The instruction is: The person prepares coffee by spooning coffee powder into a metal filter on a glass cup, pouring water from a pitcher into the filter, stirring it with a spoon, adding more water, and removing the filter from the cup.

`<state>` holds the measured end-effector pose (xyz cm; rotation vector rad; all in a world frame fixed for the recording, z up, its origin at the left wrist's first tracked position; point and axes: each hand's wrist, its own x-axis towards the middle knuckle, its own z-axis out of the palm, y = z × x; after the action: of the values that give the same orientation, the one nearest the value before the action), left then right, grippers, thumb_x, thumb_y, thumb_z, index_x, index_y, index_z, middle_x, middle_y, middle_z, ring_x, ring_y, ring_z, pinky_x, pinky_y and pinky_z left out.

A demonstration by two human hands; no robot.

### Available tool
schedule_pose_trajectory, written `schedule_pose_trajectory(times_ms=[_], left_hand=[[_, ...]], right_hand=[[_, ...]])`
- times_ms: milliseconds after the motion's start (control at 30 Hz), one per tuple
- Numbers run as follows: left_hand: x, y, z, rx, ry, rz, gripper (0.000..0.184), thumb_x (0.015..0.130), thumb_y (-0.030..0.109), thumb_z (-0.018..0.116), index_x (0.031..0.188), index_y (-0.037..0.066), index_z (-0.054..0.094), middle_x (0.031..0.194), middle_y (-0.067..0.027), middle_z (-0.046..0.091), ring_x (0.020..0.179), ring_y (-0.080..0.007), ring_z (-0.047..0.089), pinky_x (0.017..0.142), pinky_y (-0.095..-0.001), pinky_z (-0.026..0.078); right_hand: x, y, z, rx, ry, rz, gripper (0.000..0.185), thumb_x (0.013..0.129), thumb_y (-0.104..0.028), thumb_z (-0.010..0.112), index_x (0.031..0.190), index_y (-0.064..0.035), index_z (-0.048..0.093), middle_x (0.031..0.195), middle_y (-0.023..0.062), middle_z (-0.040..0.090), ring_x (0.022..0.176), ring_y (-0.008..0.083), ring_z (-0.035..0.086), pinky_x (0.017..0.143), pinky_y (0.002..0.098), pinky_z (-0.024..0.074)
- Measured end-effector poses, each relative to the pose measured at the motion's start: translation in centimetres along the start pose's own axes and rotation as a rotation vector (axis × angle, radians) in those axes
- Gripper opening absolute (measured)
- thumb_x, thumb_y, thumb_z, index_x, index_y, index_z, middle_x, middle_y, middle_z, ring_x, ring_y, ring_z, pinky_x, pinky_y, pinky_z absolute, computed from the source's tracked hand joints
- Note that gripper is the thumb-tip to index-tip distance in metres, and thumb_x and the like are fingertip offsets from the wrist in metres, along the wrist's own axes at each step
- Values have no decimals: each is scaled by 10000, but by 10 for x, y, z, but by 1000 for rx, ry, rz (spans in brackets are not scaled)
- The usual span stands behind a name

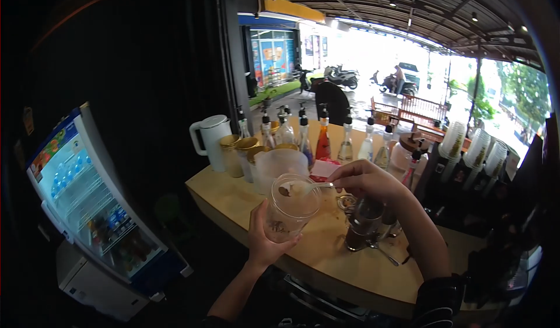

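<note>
Clear cup between hands: left around it, right palm-down

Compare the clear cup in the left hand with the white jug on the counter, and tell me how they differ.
The clear cup is held in the left hand, while the white jug stands on the counter. The clear cup is see-through; the white jug is opaque. The clear cup shows no handle; the white jug has one at its side. Both are rounded vessels.

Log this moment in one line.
left hand: holding clear cup | right hand: holding spoon at cup mouth | counter: pump bottles, far side
</note>
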<state>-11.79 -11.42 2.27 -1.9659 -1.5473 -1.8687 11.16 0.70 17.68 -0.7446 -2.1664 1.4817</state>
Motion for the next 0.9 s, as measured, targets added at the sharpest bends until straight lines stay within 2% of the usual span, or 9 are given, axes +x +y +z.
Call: schedule_pose_trajectory(times_ms=[133,200,333,367,500,600,633,800,900], left_hand=[[1,-14,47,-210,-81,-67,980,581,273,893,1355,-12,365,1270,-177,447,1191,-320,479,992,-415,418],[5,-17,72,-373,-94,-137,990,594,260,892,1362,-23,335,1277,-181,442,1214,-308,464,1009,-413,403],[13,-27,112,-339,-120,-146,995,616,227,886,1372,-28,291,1277,-192,438,1226,-291,454,1026,-408,387],[15,-35,122,-371,-107,-150,995,625,209,881,1378,-24,273,1283,-199,428,1229,-289,451,1020,-405,396],[23,-43,140,-463,-73,-236,968,650,106,860,1391,-7,248,1338,-172,405,1246,-259,447,1016,-377,423],[21,-59,158,-539,-85,-270,998,646,204,872,1385,-28,242,1325,-218,390,1246,-300,438,964,-392,453],[19,-65,162,-541,-90,-271,998,646,204,872,1385,-28,242,1325,-218,390,1246,-300,438,964,-392,453],[17,-95,172,-379,-130,-255,1029,641,233,873,1393,-35,223,1329,-212,394,1255,-309,427,1023,-407,391],[17,-92,173,-479,-131,-302,1024,646,243,867,1393,-36,225,1341,-211,383,1263,-316,414,1054,-404,350]], right_hand=[[-46,12,-25,11,138,-10,211,881,-126,628,1061,-33,688,765,-40,604,570,15,461,514,173,371],[-69,18,-35,66,241,14,209,889,-111,616,1071,-34,683,767,-47,602,587,7,476,522,170,378],[-110,29,-41,-2,451,80,224,895,-112,589,1080,-21,676,763,-44,603,646,4,511,550,167,373],[-117,39,-46,-34,489,118,221,888,-106,590,1077,-31,678,795,-33,625,694,21,543,611,185,417],[-142,53,-44,-175,624,129,208,889,-86,588,1068,-19,670,878,4,654,773,28,555,659,232,442],[-145,85,-41,-164,679,12,210,896,-74,574,1071,3,660,877,-2,631,797,38,557,660,222,436],[-147,90,-39,-185,676,49,213,897,-56,570,1084,4,652,844,-12,591,796,57,567,706,231,458],[-147,89,-17,-205,717,41,226,896,-50,568,1105,12,633,796,2,559,779,73,576,735,247,480],[-146,90,-14,-190,755,52,220,902,-52,564,1099,21,631,803,13,575,783,79,587,750,257,487]])
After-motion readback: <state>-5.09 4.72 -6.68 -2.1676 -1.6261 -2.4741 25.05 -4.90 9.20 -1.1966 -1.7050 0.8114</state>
